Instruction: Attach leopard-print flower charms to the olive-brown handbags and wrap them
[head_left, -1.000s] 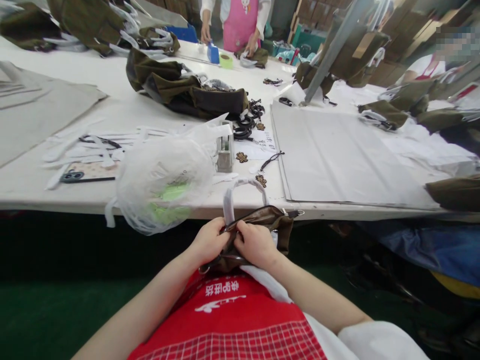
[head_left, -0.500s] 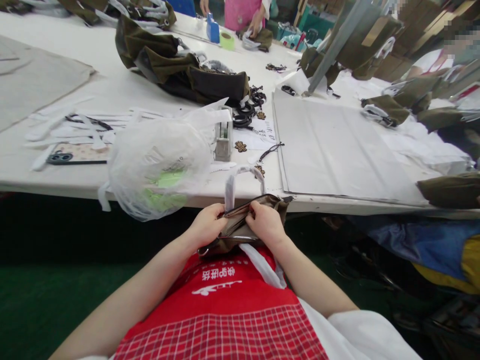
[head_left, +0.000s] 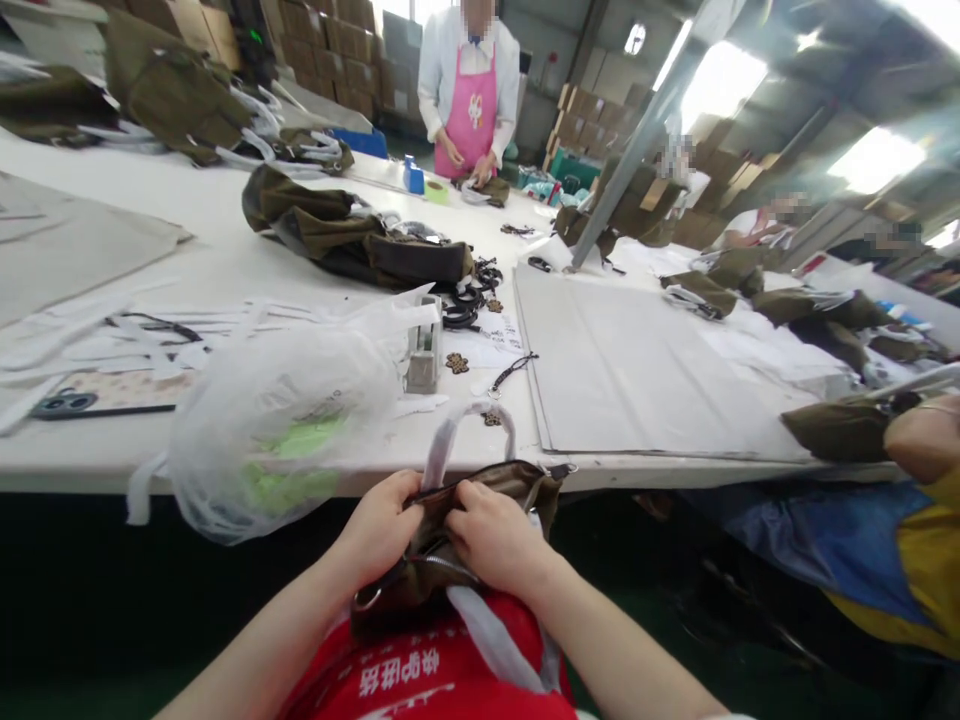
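A small olive-brown handbag [head_left: 517, 488] is held against my red apron at the table edge. Its zipped top gapes, and white wrapping covers the handles, one standing up and one hanging down over the apron. My left hand [head_left: 386, 525] is closed on the left part of the bag's far rim, thumb toward the opening. My right hand [head_left: 491, 530] pinches the same rim farther right, its fingers partly inside the mouth. What lies inside the bag is hidden. Just beyond the bag, a cord charm with a flower-shaped pendant [head_left: 491, 419] lies on the table.
A plastic bag with green contents [head_left: 285, 430] overhangs the table edge at left, beside a phone [head_left: 112, 394] and a tape dispenser [head_left: 424, 350]. Grey sheets [head_left: 637, 370] lie at right, near a metal post [head_left: 637, 140]. A larger olive bag [head_left: 352, 235] lies farther back. A co-worker in a pink apron [head_left: 474, 110] stands across.
The view has tipped upward, showing more of the room. My right hand has shifted left along the rim, closer to my left hand. Another person's arm now shows at the right edge.
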